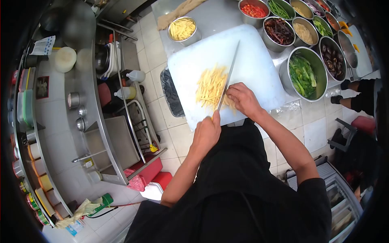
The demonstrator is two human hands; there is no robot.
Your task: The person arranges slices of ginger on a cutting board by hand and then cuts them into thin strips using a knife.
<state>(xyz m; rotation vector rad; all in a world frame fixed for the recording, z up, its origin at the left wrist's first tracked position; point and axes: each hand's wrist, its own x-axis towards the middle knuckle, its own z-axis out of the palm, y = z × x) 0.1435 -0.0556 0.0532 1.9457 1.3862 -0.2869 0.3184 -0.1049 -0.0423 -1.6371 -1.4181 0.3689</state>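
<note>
My left hand (206,131) is wrapped round the handle of a long kitchen knife (231,71). Its blade points away from me across a white cutting board (259,52). With fingers curled, my right hand (244,100) presses on pale yellow vegetable pieces (229,103) at the right of the blade, fingertips right beside the steel. A loose pile of thin pale yellow strips (210,86) lies on the board to the left of the knife. Beyond the board's far left corner stands a metal bowl (195,37) full of similar strips.
Metal bowls of chopped red peppers (253,11), dried chillies (279,31) and leafy greens (302,75) crowd the right side. A black-lined bin (172,93) sits left of the board. Steel shelving (107,137) runs along the left. Another person's legs (356,95) show at right.
</note>
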